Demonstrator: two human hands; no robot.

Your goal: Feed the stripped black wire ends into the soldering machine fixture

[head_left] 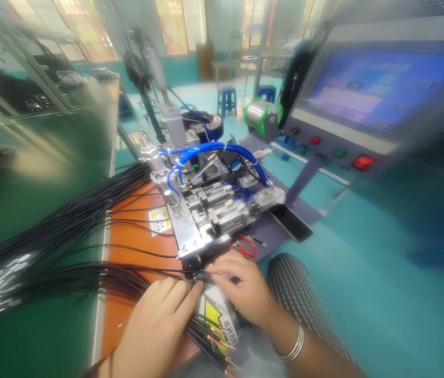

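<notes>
My right hand [245,289] pinches a thin black cable [159,270] between thumb and fingertips at the front end of the machine [222,210]. Close beside it, my left hand [159,320] is curled with its back up over a bundle of black cables [123,278]. Its thumb reaches toward the machine's front block, almost to the right fingertips. Below the left hand the cut cable ends [220,346] come out, with coloured inner wires showing. The left fingertips' undersides are hidden.
A thicker cable bundle [72,215] crosses the orange tabletop [127,231] from the left. Red-handled scissors [247,247] and a phone [293,223] lie right of the machine. A control screen [383,89] with buttons stands at upper right; blue air hoses [222,147] arch above.
</notes>
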